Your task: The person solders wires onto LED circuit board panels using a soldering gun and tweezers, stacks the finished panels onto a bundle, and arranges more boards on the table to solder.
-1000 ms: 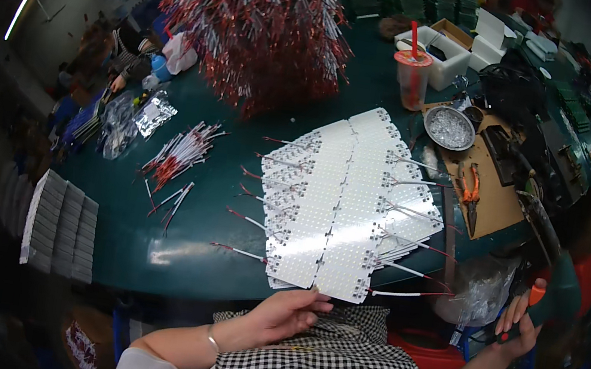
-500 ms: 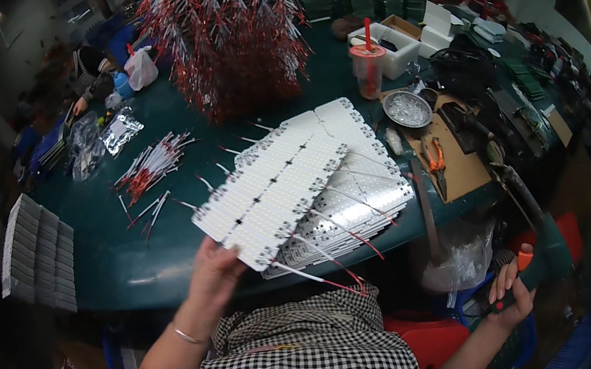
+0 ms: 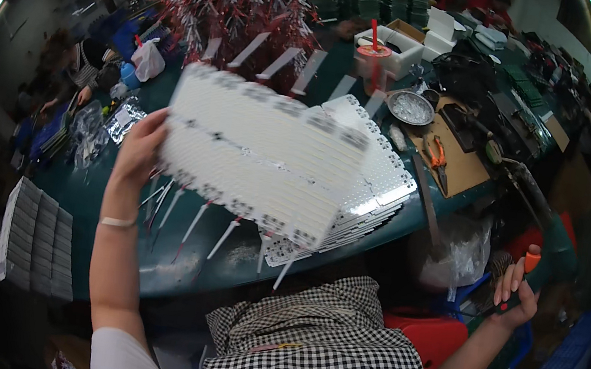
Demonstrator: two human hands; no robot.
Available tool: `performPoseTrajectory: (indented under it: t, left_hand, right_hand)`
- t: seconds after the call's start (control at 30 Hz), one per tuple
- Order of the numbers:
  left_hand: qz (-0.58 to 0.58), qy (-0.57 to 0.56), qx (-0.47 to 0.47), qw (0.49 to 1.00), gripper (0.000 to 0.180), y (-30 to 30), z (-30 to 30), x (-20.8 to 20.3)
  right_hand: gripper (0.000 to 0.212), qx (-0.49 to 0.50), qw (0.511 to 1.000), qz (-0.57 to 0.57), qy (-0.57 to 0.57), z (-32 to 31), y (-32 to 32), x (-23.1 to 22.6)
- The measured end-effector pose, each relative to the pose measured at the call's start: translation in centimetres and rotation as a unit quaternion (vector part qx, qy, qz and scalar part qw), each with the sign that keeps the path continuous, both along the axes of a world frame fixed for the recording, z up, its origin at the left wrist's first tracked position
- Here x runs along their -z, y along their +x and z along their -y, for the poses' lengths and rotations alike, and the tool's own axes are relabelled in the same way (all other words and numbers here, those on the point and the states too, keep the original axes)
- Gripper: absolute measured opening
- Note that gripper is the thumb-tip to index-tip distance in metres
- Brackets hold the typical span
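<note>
My left hand (image 3: 138, 151) grips the left edge of a white panel of joined circuit strips (image 3: 262, 153) and holds it up, tilted, above the green table (image 3: 194, 261). Thin red and white wires hang from its lower edge. Beneath it a stack of similar white panels (image 3: 378, 188) lies on the table. My right hand (image 3: 519, 288) is low at the right, off the table, closed around a tool with an orange handle (image 3: 530, 260).
A big heap of red-wired pieces (image 3: 238, 3) fills the back of the table. A cup with a red straw (image 3: 370, 59), a metal bowl (image 3: 410, 108), orange pliers (image 3: 437, 155) on cardboard and white strips (image 3: 35, 238) at the left edge lie around. Other people sit far left.
My left hand has lifted the top white panel off the stack and swung it up and leftward. My right hand has stayed low at the right with the tool.
</note>
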State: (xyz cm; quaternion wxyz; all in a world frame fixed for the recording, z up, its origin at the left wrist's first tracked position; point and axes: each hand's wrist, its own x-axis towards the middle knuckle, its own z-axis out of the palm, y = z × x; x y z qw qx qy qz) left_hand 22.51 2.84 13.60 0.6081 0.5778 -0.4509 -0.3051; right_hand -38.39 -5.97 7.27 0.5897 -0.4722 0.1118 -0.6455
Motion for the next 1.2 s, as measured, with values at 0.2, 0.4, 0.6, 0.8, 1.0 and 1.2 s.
performPoseTrajectory:
  t: [0.2,0.4,0.6,0.8,1.0,1.2]
  left_hand:
    - [0.048,0.134,0.137,0.980,0.033,-4.0,14.3,2.4]
    - [0.135,0.210,0.221,0.943,0.033,-4.8,22.4,7.1]
    - [0.450,-0.043,-0.013,0.892,0.025,-7.8,17.4,10.0]
    - [0.383,0.025,0.045,0.922,0.018,-14.1,4.2,9.6]
    - [0.365,0.078,0.047,0.927,0.024,-16.6,2.1,11.5]
    - [0.348,0.100,0.048,0.931,0.026,-17.8,1.5,12.7]
  right_hand:
    - [0.063,-0.085,0.996,0.027,0.006,-0.2,2.8,-0.2]
    - [0.065,-0.068,0.988,-0.004,0.136,-0.5,8.7,0.7]
    - [0.062,-0.102,0.977,-0.094,0.161,1.4,12.4,1.4]
    - [0.066,-0.161,0.957,-0.190,0.151,2.4,12.7,2.8]
    - [0.063,-0.126,0.933,-0.258,0.217,0.4,12.8,2.8]
    - [0.067,-0.086,0.902,-0.290,0.308,-2.1,12.2,2.5]
